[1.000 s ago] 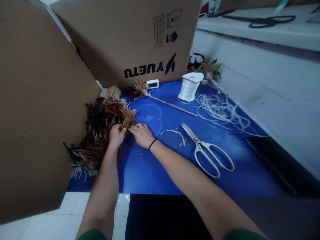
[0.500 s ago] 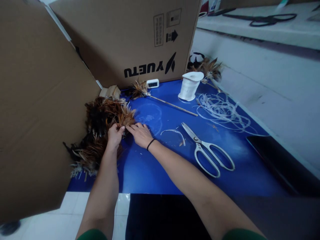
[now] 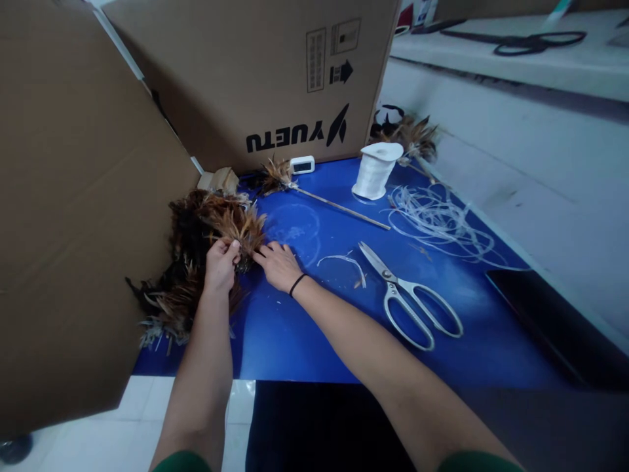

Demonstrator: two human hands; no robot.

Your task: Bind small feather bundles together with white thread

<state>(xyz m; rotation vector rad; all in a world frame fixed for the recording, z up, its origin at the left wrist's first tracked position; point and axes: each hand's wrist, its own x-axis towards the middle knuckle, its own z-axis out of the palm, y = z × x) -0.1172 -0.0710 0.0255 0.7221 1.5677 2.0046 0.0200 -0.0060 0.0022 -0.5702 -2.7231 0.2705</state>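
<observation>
A heap of brown and black feathers (image 3: 189, 223) lies on the left of the blue table. My left hand (image 3: 221, 262) is closed at its near right edge, thumb against finger, pinching a tuft of feathers (image 3: 240, 226) that fans out beyond the fingertips. Just to the right, my right hand (image 3: 279, 265) rests palm down with fingers stretched out, its fingertips at the edge of the feathers. It holds nothing that I can see. Behind the hands lies a thin stick with feathers tied at one end (image 3: 339, 208). Silver-handled scissors (image 3: 393, 278) lie partly opened to the right.
Cardboard walls (image 3: 206, 78) stand at the left and back. A white spool (image 3: 374, 174), tangled white strips (image 3: 437, 219), a small white digital display (image 3: 302, 164) and a dark flat object (image 3: 550, 321) are on the table (image 3: 295, 341). Black scissors (image 3: 535, 42) lie on a ledge.
My left hand has shifted slightly left, drawing away from my right hand with the feather tuft in its pinch. My right hand has barely moved.
</observation>
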